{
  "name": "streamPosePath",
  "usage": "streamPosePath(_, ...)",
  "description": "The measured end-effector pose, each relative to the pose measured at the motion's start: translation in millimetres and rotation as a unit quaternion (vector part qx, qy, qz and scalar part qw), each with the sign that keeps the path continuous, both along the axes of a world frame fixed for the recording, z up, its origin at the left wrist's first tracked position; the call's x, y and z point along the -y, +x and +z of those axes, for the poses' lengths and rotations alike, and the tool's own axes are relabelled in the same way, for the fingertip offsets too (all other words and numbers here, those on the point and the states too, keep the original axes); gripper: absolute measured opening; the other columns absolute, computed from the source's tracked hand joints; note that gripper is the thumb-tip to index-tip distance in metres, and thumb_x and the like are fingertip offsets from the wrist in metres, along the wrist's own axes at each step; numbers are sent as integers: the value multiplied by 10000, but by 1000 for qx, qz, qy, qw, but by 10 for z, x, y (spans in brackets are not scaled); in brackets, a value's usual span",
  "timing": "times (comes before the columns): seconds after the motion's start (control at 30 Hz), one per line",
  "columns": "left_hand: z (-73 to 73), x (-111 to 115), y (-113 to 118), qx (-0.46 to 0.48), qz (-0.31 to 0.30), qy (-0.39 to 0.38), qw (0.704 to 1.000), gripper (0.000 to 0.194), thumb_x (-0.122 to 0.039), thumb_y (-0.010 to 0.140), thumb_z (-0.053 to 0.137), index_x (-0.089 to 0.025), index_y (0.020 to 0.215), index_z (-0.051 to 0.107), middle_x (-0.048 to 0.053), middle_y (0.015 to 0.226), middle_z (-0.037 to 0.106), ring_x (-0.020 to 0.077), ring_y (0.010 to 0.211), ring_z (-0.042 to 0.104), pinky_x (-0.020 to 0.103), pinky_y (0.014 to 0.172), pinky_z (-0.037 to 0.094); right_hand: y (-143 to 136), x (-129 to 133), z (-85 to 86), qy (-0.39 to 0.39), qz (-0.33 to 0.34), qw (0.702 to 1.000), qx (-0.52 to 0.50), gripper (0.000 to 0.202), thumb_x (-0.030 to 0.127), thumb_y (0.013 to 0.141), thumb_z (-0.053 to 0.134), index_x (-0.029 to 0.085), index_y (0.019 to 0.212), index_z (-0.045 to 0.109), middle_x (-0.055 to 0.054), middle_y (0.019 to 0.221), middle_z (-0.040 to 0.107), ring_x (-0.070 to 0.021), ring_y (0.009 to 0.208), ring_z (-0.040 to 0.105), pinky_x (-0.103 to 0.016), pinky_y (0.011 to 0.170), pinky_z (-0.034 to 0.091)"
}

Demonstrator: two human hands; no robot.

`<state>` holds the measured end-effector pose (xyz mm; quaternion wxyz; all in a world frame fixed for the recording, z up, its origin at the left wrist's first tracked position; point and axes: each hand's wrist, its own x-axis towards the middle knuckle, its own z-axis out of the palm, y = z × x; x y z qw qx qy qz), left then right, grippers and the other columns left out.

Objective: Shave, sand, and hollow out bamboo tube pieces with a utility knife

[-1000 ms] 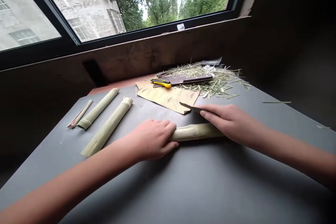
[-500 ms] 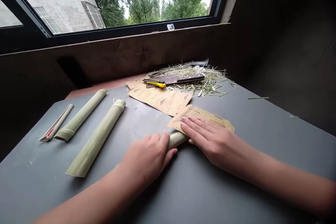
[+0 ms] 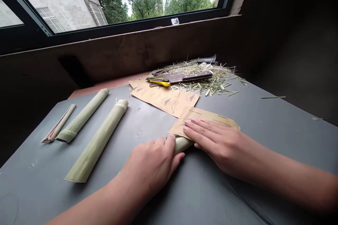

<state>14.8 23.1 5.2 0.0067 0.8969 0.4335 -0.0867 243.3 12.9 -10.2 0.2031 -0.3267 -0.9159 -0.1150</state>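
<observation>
A smooth grey tabletop (image 3: 206,193) bears a pale, rounded bamboo length (image 3: 183,144) directly between the hands, its long axis slanting rightward and slightly away. The left hand (image 3: 153,158) grips its left end, bare-skinned; the right hand (image 3: 216,142), fingers straight, clasps thin, printed brown waterproof abrasive paper (image 3: 200,113) over it, hiding its right end. Beyond lies a yellow utility knife (image 3: 163,82).

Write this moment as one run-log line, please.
left hand: grip around bamboo piece; right hand: laid on abrasive paper over bamboo piece; yellow cutter: lying beyond both hands
</observation>
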Motion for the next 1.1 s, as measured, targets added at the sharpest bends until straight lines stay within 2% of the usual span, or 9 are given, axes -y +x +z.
streamPosePath(0.17,85,-77,-7,5,2,-41,999,373,-521,990,302,-238,981,545,87,846,732,291,679,722,366,461,352,110,102,-87,38,-3,999,28,448,14,954,398,4,1372,559,-223,1443,527,-320,1371,480,-476,1108,470)
streamPosePath(0.27,104,-74,2,-10,5,-45,999,393,-536,990,284,-242,972,544,70,768,723,273,628,711,361,447,320,51,-9,-40,41,1,999,16,430,5,944,406,-4,1331,593,-223,1400,574,-324,1316,548,-477,1081,499)
streamPosePath(0.37,76,-25,24,-15,21,-21,999,396,-527,984,285,-239,995,557,80,744,706,254,579,691,347,407,261,-76,-174,59,-23,-15,999,-23,372,89,978,407,53,1240,668,-173,1263,693,-295,1191,656,-468,1022,550)
streamPosePath(0.47,30,17,37,-17,33,-19,999,406,-521,983,288,-234,1024,571,94,762,699,262,592,691,345,401,237,-151,-243,121,-87,-36,995,-36,363,181,1014,386,125,1203,691,-112,1192,741,-267,1134,690,-455,987,572)
streamPosePath(0.53,7,25,36,-19,29,-15,999,416,-524,986,289,-233,1055,578,100,797,708,269,626,701,344,413,260,-135,-170,102,-67,-35,997,-28,371,173,1011,391,101,1248,667,-125,1259,708,-275,1185,661,-453,1017,554)
streamPosePath(0.67,1,37,33,-26,16,17,999,426,-533,989,299,-224,1021,592,100,772,707,257,631,707,327,419,305,-39,134,-24,25,-46,999,-2,405,65,969,421,27,1329,604,-177,1402,590,-329,1303,562,-481,1075,506)
streamPosePath(0.8,42,107,66,-38,29,26,999,358,-467,1004,346,-209,955,590,72,733,690,250,587,695,318,422,346,-81,184,-55,60,-53,997,4,421,23,935,421,2,1306,619,-203,1373,609,-358,1272,583,-494,1041,528)
streamPosePath(0.97,39,176,117,-44,53,43,997,359,-451,1022,328,-198,1012,583,60,786,688,252,619,702,309,447,378,-185,-26,95,-11,-23,999,-24,398,42,928,426,14,1240,672,-187,1281,684,-337,1211,636,-486,1047,527)
streamPosePath(1.1,59,132,113,-46,50,26,997,369,-451,1026,312,-198,1022,580,65,799,698,269,651,711,317,467,374,-42,-12,87,-39,9,999,-36,396,44,950,437,32,1289,640,-166,1327,661,-304,1266,600,-456,1086,498)
